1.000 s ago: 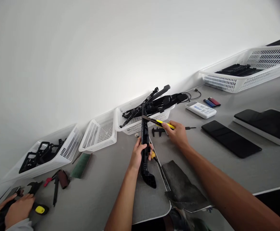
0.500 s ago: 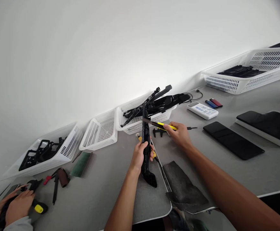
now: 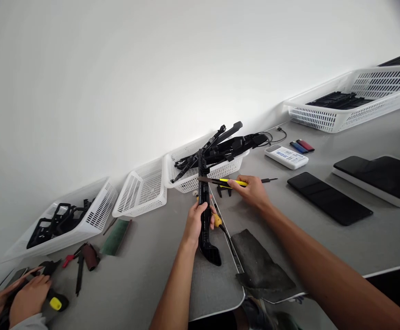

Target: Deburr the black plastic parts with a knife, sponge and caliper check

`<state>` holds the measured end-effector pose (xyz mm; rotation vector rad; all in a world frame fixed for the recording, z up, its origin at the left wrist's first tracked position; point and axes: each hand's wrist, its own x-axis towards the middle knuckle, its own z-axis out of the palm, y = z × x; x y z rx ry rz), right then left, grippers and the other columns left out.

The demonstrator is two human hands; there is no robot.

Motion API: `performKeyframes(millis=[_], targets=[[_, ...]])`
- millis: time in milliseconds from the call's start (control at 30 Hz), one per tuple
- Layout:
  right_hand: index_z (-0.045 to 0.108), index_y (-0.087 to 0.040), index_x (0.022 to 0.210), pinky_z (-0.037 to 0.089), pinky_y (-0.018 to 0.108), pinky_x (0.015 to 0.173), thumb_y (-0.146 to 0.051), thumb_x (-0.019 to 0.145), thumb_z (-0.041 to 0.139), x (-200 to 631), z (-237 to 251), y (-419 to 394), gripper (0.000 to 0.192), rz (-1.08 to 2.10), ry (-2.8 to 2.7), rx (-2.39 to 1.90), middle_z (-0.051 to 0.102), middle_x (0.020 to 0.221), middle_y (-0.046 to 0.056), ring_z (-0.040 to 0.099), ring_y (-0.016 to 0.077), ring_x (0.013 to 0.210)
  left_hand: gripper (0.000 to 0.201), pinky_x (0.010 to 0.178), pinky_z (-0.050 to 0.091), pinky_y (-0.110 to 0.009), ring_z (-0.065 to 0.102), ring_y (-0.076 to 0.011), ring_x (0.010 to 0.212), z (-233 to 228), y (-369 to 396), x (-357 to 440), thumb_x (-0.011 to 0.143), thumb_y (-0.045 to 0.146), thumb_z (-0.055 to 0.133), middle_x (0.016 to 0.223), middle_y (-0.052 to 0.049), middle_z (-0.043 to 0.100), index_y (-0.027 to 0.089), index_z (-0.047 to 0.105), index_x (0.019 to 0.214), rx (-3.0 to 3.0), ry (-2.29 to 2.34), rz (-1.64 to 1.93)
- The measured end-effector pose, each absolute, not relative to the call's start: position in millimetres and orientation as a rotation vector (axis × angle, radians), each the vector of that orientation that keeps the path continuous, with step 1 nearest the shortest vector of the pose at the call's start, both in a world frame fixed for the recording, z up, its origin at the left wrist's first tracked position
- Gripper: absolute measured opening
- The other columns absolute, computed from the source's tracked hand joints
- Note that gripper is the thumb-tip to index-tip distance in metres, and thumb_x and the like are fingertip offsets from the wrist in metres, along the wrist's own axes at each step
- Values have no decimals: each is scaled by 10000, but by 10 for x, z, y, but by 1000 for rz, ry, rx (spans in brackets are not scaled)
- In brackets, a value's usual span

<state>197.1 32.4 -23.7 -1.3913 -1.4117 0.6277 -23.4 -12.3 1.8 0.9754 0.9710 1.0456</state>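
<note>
Nearside of the white perforated plastic basket (image 3: 229, 168) heaped with black parts (image 3: 239, 145): one long black moulded-plastic strip (image 3: 204, 195), gripped by the left hand (image 3: 195, 222), crossed by one slim yellow-and-black knife (image 3: 224, 181), clasped in the right hand (image 3: 253, 191), probably best drawn lightly, away from the holding hand.

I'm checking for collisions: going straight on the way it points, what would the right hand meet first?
Likely the long black part in the left hand; the yellow-handled tool in the right hand crosses it in view, though depth is unclear.
</note>
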Motion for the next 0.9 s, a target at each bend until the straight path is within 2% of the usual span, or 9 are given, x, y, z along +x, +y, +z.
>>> performKeyframes(millis=[133, 433, 600, 900], targets=[[530, -211, 577, 251, 296, 525, -804, 845, 614, 1968, -253, 330, 656, 729, -1535, -1341, 411, 546, -19, 372, 137, 555, 574, 447, 433, -247, 553, -116, 512, 19, -113, -249, 826, 495, 787, 781, -22, 689, 100, 675, 1227, 986, 973, 1049], [494, -219, 565, 277, 303, 533, -811, 888, 560, 1904, -269, 335, 678, 557, -1399, -1409, 433, 533, -11, 367, 139, 545, 606, 485, 459, -246, 577, -125, 535, 59, -119, -261, 803, 475, 798, 793, -47, 726, 93, 669, 1255, 979, 980, 1032], [544, -213, 601, 254, 300, 525, -805, 883, 579, 1961, -280, 342, 657, 573, -1337, -1413, 395, 538, -24, 351, 139, 547, 578, 468, 436, -231, 550, -121, 528, 107, -148, -259, 806, 477, 782, 701, 9, 637, 105, 669, 1234, 962, 1025, 974], [489, -223, 578, 238, 303, 525, -838, 838, 601, 2028, -230, 344, 677, 656, -1338, -1402, 369, 544, -26, 336, 137, 552, 518, 474, 383, -219, 495, -103, 528, 125, -165, -248, 807, 496, 771, 661, 56, 525, 138, 692, 1174, 993, 1077, 961]])
